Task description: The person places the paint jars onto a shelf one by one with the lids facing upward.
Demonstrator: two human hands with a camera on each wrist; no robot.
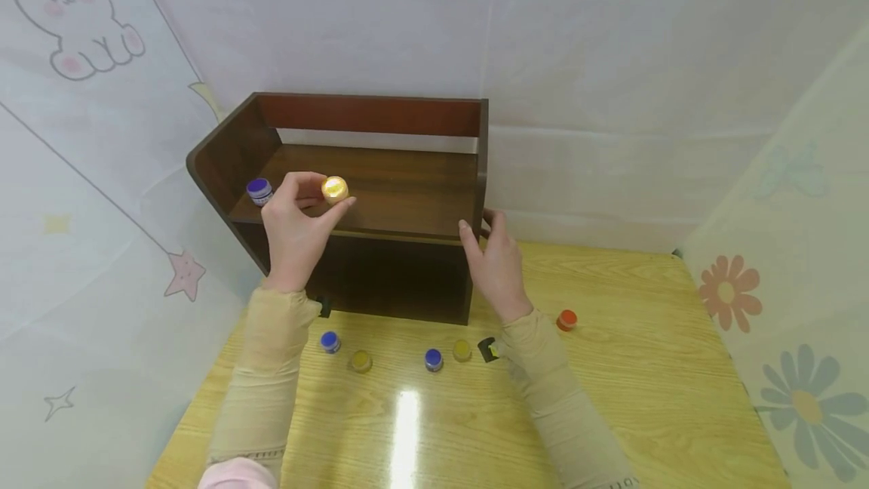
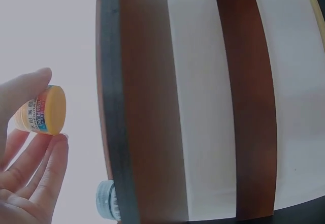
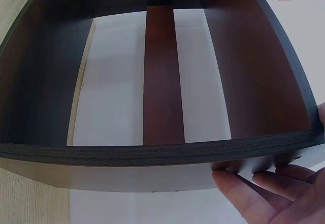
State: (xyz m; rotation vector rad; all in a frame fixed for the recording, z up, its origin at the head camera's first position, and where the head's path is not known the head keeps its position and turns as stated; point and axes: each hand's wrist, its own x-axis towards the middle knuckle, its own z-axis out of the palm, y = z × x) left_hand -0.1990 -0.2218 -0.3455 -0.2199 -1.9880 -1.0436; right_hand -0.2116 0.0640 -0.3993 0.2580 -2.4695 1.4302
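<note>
My left hand (image 1: 293, 229) pinches a small paint jar with a yellow lid (image 1: 335, 189) between thumb and fingers, above the upper board of a dark brown wooden shelf (image 1: 407, 179). Printed label text shows on the yellow jar (image 2: 38, 113) in the left wrist view. To the left of that hand, a blue-lidded jar (image 1: 259, 190) stands on the upper board. At the shelf's right side panel, my right hand (image 1: 498, 266) grips the edge, thumb on the inner side and fingers against the outer face, as the right wrist view shows of the fingers (image 3: 244, 196).
On the wooden table (image 1: 645, 398) before the shelf lie two blue-lidded jars (image 1: 330, 342) and two yellow-lidded jars (image 1: 361, 361). A red-lidded jar (image 1: 566, 320) is right of the right forearm. Pale printed cloth (image 1: 645, 96) hangs behind and at both sides.
</note>
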